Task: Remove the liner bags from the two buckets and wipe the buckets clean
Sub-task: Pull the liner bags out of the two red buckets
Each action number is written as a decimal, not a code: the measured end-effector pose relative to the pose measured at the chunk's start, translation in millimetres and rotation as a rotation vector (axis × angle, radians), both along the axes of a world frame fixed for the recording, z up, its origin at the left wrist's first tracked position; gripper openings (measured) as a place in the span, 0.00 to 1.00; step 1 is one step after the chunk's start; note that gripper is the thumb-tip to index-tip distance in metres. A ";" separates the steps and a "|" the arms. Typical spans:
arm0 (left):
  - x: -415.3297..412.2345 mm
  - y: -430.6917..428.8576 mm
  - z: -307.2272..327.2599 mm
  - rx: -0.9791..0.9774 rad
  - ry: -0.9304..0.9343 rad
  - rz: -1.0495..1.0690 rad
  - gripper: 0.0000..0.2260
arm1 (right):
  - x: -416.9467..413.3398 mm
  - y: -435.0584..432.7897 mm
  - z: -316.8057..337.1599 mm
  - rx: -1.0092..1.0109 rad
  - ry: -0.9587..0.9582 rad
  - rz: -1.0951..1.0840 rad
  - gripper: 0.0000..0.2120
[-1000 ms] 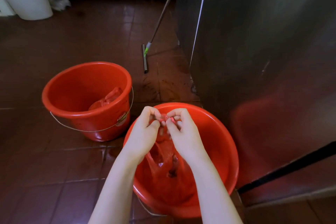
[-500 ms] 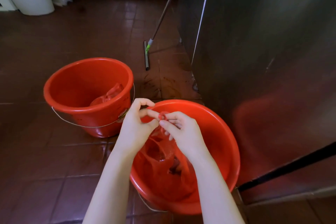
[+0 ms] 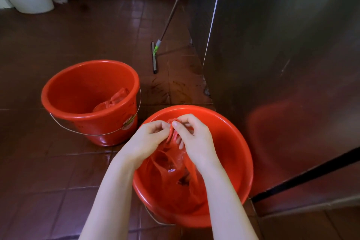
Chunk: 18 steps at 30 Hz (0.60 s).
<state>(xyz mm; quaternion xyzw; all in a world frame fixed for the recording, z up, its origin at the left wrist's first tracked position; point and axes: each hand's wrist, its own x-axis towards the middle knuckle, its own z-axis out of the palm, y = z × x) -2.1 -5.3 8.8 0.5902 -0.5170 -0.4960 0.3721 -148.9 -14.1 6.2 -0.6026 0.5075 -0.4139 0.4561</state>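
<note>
Red thin plastic: your two hands pinch the liner bag at its gathered top.

The liner bag (image 3: 171, 163) hangs in the near bucket (image 3: 237, 142), at 6 o'clock; left hand (image 3: 145, 140) and right hand (image 3: 194, 138) are closed on it. It looks light, soft and slippery, so grip the bunched neck. The second bucket (image 3: 78, 87), at 10 o'clock, has its own bag (image 3: 113, 101).

Glossy plastic buckets (image 3: 229, 122) — brushed steel cabinet (image 3: 282, 45)

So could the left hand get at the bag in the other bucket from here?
Probably yes, once freed. The left hand is pinching the near bag now, but the far bucket is open-topped, its bag uncovered.
</note>
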 end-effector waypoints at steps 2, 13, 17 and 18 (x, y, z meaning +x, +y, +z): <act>-2.1 0.2 -0.3 0.020 0.002 -0.060 0.09 | -2.2 -2.7 -0.6 0.011 -0.020 -0.020 0.04; -14.3 3.1 -0.2 0.104 0.194 -0.151 0.16 | -9.8 -17.5 -15.2 0.113 0.068 -0.161 0.05; -12.1 4.4 -3.6 -0.108 -0.037 -0.179 0.16 | -14.9 -19.0 -14.5 0.145 0.096 -0.157 0.02; -10.3 3.7 -5.8 -0.158 -0.102 -0.173 0.17 | -15.9 -18.5 -13.2 0.142 0.116 -0.161 0.03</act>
